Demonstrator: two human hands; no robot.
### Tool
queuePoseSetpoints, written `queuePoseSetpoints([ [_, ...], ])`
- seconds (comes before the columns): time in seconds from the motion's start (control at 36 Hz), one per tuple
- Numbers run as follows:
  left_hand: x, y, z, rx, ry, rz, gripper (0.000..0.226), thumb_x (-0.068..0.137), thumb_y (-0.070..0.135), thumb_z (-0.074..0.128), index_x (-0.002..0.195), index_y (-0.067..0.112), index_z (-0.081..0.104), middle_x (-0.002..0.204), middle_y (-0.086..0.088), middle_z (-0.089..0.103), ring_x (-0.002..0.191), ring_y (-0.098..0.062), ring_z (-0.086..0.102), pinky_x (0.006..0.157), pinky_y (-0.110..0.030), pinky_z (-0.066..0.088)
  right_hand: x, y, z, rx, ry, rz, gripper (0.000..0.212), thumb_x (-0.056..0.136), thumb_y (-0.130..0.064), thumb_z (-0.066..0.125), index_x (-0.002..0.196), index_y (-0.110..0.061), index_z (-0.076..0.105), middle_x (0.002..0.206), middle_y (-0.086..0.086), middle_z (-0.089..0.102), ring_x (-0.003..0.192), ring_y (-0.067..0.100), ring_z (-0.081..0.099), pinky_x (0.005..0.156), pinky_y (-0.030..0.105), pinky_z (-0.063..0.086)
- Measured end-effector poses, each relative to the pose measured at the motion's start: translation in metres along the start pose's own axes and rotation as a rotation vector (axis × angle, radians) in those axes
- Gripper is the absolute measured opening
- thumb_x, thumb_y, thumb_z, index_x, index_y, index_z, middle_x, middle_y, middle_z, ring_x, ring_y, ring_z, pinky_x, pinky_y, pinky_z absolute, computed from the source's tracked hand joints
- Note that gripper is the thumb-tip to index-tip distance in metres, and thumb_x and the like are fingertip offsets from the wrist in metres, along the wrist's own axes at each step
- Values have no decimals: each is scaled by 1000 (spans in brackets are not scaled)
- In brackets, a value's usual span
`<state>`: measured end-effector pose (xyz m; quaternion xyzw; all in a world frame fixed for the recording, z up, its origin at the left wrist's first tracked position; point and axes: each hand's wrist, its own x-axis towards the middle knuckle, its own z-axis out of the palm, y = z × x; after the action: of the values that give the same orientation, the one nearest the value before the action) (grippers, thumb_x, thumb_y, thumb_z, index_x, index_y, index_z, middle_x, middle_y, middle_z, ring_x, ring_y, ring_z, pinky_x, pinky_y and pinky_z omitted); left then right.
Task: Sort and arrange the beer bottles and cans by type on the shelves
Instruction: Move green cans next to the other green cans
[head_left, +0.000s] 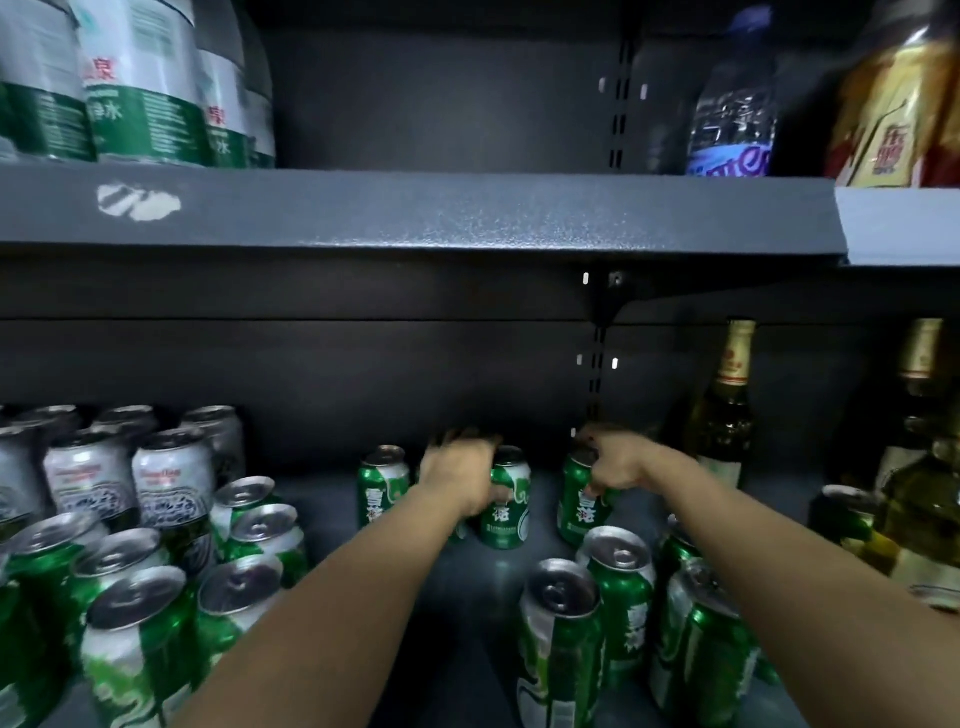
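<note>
On the lower shelf (467, 597), my left hand (460, 475) grips a green beer can (506, 512) near the back, with another green can (382, 480) just left of it. My right hand (615, 465) grips the top of a second green can (579, 506) further right. More green cans (621, 587) stand at the front right and several green cans (140, 639) crowd the front left. Silver and white cans (169, 480) stand at the back left. Glass beer bottles (724, 410) stand at the right.
The upper shelf (415, 213) overhangs just above my hands. It carries large water bottles (140, 83) at the left, a clear water bottle (735, 104) and a yellow-labelled bottle (898, 104) at the right. A slotted upright (597, 364) runs down the back panel.
</note>
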<state>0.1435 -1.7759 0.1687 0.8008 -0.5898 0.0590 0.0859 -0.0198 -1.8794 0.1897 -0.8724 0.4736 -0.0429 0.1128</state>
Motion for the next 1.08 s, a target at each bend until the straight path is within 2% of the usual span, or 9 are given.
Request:
queuePoseSetpoints([
  [0.19,17,-3,17,48,23,38,68,82,48,68,143,37,40,145,1,37,137,-25,32,113,-41,24,19,-5,5,20,-50,-35,77,83,-13,74,148,-15,33,149,9,39,131,26,43,105,29,39],
  [0.33,19,-3,24,131,100,63,57,85,31,66,139,31,47,137,0,42,131,-23,39,112,-40,23,28,-10,11,-5,-87,-27,77,85,-11,72,149,-15,30,149,11,39,132,28,43,106,31,38],
  [0.47,21,-4,26,157,116,66,55,86,31,65,138,27,49,137,-1,42,130,-23,39,112,-39,23,32,-10,13,-9,-82,-16,80,86,-9,70,151,-15,24,153,11,33,136,29,37,106,31,36],
  [0.64,19,-2,23,146,73,62,57,87,36,64,140,27,46,140,-1,40,131,-24,38,113,-42,24,29,-7,14,-162,15,-20,76,80,-23,78,144,-23,38,148,7,37,132,29,41,104,35,41],
  [0.75,10,-2,14,78,63,61,61,89,45,60,144,32,38,146,0,38,136,-25,33,115,-42,23,12,-8,9,-219,142,-45,67,85,-34,69,144,-26,38,149,7,33,133,31,39,105,39,41],
  [0.86,-5,3,2,-31,160,34,46,96,45,50,138,27,47,139,-4,48,129,-27,43,105,-37,34,-6,-6,-4,-73,62,-90,33,93,-36,59,120,-18,58,129,6,57,112,23,54,94,32,45],
  [0.97,-21,14,-7,-115,170,32,36,98,43,47,124,21,59,126,-9,61,118,-30,54,93,-37,44,-28,-2,-18,197,-1,-123,39,91,-44,61,112,-11,67,114,4,63,107,19,56,93,30,44],
  [1.03,-30,21,-10,-152,177,45,33,99,41,46,118,19,61,121,-10,62,114,-31,55,90,-38,47,-40,-2,-21,311,-20,-189,30,88,-41,66,95,-11,68,98,7,65,95,19,58,85,30,45],
  [1.08,-38,27,-13,-211,175,57,34,100,42,43,112,17,63,114,-10,64,108,-31,58,84,-37,48,-54,-3,-25,367,-137,-251,27,85,-34,72,101,-13,67,106,8,67,100,17,58,88,29,46],
])
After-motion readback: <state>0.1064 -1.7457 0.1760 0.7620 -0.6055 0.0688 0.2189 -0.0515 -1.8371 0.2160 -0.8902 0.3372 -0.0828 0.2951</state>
